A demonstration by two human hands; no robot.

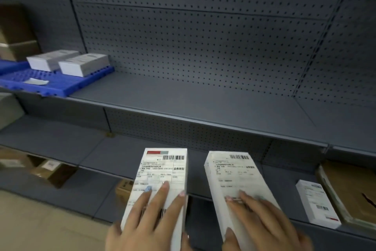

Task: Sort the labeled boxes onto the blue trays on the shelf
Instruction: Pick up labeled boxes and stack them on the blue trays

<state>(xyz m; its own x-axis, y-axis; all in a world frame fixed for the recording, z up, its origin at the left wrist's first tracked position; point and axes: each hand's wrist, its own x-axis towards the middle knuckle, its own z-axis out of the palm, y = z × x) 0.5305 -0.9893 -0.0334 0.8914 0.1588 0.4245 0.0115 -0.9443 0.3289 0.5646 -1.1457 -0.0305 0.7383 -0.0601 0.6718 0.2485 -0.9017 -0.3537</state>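
My left hand (pixel 148 216) is low in front of me, fingers spread along the top of the left box (pixel 162 171), thumb clamped at its edge — my right hand (pixel 262 224), just beside, grips the right box (pixel 234 173) likewise, thumb hooked round its side.

Brown cartons (pixel 50 171) lower left; pegboard (pixel 203 47) behind

Gripped in left hand (pixel 150 216): left box (pixel 162 171), white, long, label up, barcode at far end. Gripped in right hand (pixel 262 222): right box (pixel 232 171), same kind, angled leftward. Lying flat on blue tray (pixel 67 86), left end of shelf (pixel 183 98): far white box (pixel 50 61) just beside near white box (pixel 83 65).
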